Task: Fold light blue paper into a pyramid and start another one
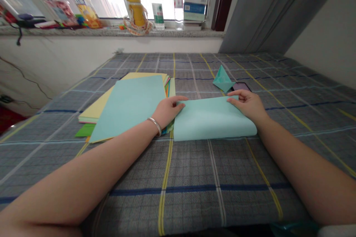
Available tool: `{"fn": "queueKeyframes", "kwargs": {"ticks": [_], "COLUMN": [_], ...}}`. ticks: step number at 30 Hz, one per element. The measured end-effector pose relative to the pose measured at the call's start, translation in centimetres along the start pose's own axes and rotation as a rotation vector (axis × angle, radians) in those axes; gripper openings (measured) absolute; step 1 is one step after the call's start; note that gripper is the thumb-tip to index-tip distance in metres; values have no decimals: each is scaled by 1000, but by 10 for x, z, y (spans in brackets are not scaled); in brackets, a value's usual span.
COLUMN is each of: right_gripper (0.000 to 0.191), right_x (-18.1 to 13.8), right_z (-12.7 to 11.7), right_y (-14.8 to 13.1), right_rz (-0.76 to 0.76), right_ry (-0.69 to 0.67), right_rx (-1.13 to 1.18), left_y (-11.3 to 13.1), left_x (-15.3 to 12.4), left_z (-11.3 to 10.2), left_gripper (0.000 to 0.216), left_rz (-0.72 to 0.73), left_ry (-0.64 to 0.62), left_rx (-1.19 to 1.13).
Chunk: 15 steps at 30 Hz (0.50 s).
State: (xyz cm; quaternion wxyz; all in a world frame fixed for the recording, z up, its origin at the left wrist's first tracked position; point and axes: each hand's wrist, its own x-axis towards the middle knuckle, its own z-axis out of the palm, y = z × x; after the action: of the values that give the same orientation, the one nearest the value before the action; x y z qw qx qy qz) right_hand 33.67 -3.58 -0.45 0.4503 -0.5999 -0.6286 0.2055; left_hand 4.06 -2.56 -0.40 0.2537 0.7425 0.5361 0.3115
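Left hand (pixel 167 111) and right hand (pixel 251 106) grip a pale blue bent sheet (pixel 213 118)

The left hand pinches the bent sheet at its far left corner, thumb on top and forefinger stretched out along the far edge. The right hand pinches the far right corner between thumb and fingertips. The bent sheet lies on a checked cloth (pixel 191 170), doubled over, its near side a rounded bend that bulges toward the right.

Well beyond the bent sheet and far to its left, a reddish packet (pixel 61 12) sits on the windowsill (pixel 169 34), with a juice bottle (pixel 82 2) tilted beside it. Near the bent sheet, on its left, lies a stack of paper (pixel 97 107) in yellow, green and other colours, edges out of line, with a pale blue top sheet (pixel 133 100) askew over it. A yellow bottle (pixel 137 13) stands on the sill, beyond the bent sheet and to its left. The left wrist, just left of the bent sheet, wears a silver bracelet (pixel 154 125).

Also on the sill, beyond the bent sheet, are a white and green tube (pixel 158 16), a clear bottle (pixel 178 9) and some boxes (pixel 194 7). Just past its far right corner sits a pointed blue-green paper shape (pixel 221 78); beside that, a flat phone-like thing (pixel 241 86) is partly hidden by the right hand.
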Motion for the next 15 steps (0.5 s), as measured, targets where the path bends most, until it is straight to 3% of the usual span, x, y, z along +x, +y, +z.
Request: {"fn": "queueKeyframes", "kwargs": {"ticks": [9, 15], "right_gripper": [32, 28], "right_x": [8, 24], "right_z": [-7, -3], "right_y": [4, 16], "right_rz": [-5, -43], "right_ry": [-22, -107], "right_rx": [-130, -254], "left_y": [6, 6], "left_x": [5, 24], "left_z": [-4, -11], "left_gripper": [31, 28], "left_rz": [15, -10], "left_ry": [-55, -96], "left_rx": [161, 227]}}
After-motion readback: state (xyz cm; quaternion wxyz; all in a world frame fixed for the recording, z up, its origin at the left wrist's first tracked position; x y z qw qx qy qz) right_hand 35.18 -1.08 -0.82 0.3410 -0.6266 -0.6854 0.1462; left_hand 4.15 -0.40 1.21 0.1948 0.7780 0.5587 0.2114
